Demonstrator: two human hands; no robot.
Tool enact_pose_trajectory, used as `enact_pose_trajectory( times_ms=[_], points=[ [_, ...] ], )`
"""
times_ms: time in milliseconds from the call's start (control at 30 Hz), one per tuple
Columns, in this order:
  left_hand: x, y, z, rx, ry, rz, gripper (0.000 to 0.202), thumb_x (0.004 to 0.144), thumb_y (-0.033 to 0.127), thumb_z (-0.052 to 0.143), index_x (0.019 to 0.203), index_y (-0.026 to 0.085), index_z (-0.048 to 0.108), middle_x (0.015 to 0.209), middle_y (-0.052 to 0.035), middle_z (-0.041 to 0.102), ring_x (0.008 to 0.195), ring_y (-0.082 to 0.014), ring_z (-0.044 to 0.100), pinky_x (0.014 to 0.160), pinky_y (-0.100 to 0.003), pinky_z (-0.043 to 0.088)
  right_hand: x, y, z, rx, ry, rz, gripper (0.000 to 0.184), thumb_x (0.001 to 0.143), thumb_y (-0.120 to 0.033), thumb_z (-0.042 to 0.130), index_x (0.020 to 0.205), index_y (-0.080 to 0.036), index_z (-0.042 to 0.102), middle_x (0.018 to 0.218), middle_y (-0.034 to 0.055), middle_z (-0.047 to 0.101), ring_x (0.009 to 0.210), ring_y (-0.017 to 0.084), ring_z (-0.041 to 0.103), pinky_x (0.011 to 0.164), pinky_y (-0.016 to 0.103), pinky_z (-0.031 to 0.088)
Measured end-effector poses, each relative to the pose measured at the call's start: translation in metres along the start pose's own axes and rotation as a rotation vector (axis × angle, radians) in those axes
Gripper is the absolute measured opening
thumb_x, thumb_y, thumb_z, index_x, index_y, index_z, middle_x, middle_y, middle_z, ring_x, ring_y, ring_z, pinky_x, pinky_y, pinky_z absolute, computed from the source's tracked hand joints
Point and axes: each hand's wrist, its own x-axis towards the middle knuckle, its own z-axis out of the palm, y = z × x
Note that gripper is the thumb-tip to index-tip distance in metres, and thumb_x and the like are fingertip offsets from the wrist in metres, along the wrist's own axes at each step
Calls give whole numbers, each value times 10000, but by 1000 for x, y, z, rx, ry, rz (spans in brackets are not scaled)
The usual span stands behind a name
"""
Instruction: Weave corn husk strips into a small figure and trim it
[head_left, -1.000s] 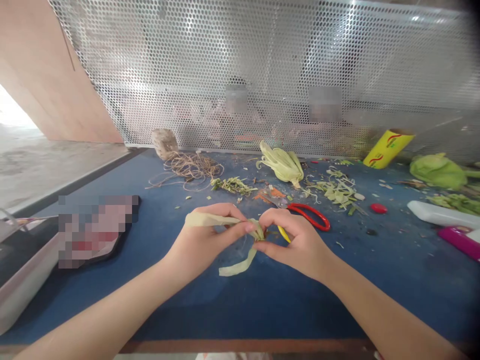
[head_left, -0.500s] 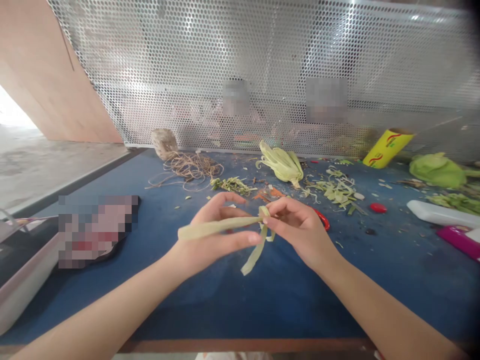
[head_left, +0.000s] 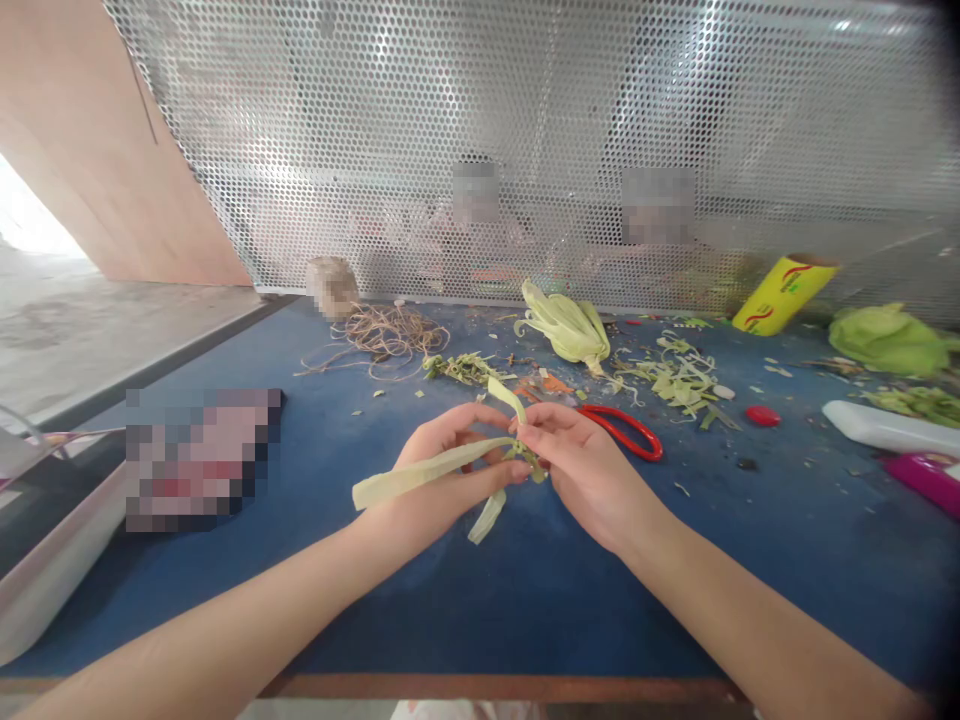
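Pale green corn husk strips point(head_left: 420, 475) meet in a small knot or bundle between my hands, above the blue table. One long strip lies across my left hand point(head_left: 442, 470), a short end hangs below, and another sticks up. My left thumb and fingers close on the bundle from the left. My right hand point(head_left: 574, 460) pinches it from the right between thumb and forefinger, its other fingers curled beneath. Just beyond my right hand lies a red loop handle point(head_left: 630, 432), perhaps of scissors. A husk bunch point(head_left: 566, 330) lies farther back.
Tangled twine point(head_left: 390, 335) and green scraps point(head_left: 679, 380) litter the back. A yellow tube point(head_left: 784, 295), a red cap point(head_left: 763, 415) and a white object point(head_left: 885, 428) are at right. A blurred flat object point(head_left: 202, 460) lies left. Perforated metal panel point(head_left: 390, 120) stands behind.
The upper strip end now points up and away, rather than looping at my right fingertips. My left fingers have closed in on the bundle. More of the red handle shows.
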Motion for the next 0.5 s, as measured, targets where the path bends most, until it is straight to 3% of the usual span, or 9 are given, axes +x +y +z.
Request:
enact_pose_trajectory(
  times_ms=[67,133,300,500],
  points=[
    [-1,1,1,-24,19,-1,306,609,240,727,868,167,580,640,8,662,582,-140,617,559,-231,483,1,2,0,-36,6,-58,162,583,-299,726,673,-216,620,714,-2,600,696,140,561,624,263,465],
    [-2,3,2,3,64,6,236,583,230,741,772,155,622,674,-6,675,606,-142,617,569,-221,484,1,3,1,-60,0,-105,120,586,-274,720,643,-225,626,795,5,605,811,157,563,718,283,462],
    [-4,7,5,166,143,53,90,622,219,692,631,135,659,607,-14,657,558,-124,583,527,-197,455,-1,1,0,-25,-64,-68,97,629,-300,692,627,-224,632,952,29,602,998,200,533,767,312,452],
    [-5,10,5,219,170,55,77,615,193,664,666,138,678,635,-33,678,572,-152,610,537,-218,475,-1,3,-6,-192,28,-211,75,660,-283,692,642,-236,637,1110,31,553,1122,231,461,899,414,367]
  ],
)
